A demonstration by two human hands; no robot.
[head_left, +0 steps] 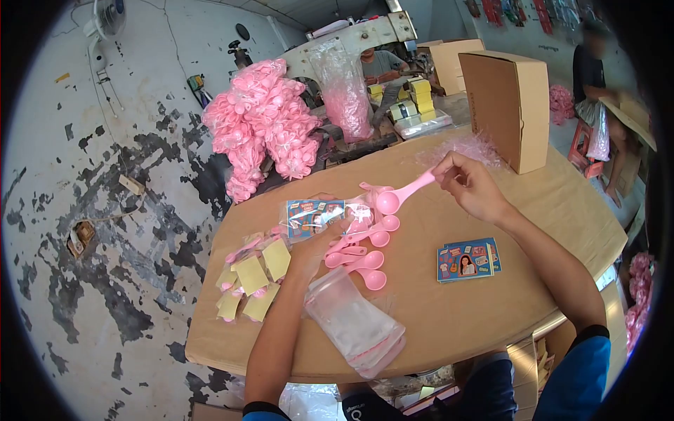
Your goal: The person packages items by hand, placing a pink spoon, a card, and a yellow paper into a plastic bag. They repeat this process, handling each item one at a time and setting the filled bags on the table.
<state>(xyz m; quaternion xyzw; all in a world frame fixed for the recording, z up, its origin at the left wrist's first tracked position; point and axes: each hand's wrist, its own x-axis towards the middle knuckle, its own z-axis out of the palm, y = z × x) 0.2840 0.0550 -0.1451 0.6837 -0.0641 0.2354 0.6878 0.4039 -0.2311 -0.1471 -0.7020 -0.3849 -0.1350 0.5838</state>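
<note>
My right hand (470, 186) pinches the handle end of a pink measuring spoon (388, 202), its bowl pointing left. Under the clear bag, my left hand (330, 228) has its fingers around a clear plastic bag (284, 219) with a blue printed card (309, 217) inside. The held spoon's bowl is close to the bag's right end. Just below lie several loose pink spoons (368, 261). Nearer me is a stack of clear plastic bags (351, 319). A small pile of blue cards (467, 259) rests to the right.
Filled packets with yellow cards (251, 275) lie at the table's left. Behind are bundled pink spoons (260, 119), a tall bag of pink pieces (344, 98), yellow card stacks (421, 95) and a cardboard box (509, 109). Other people sit behind the machine and at far right.
</note>
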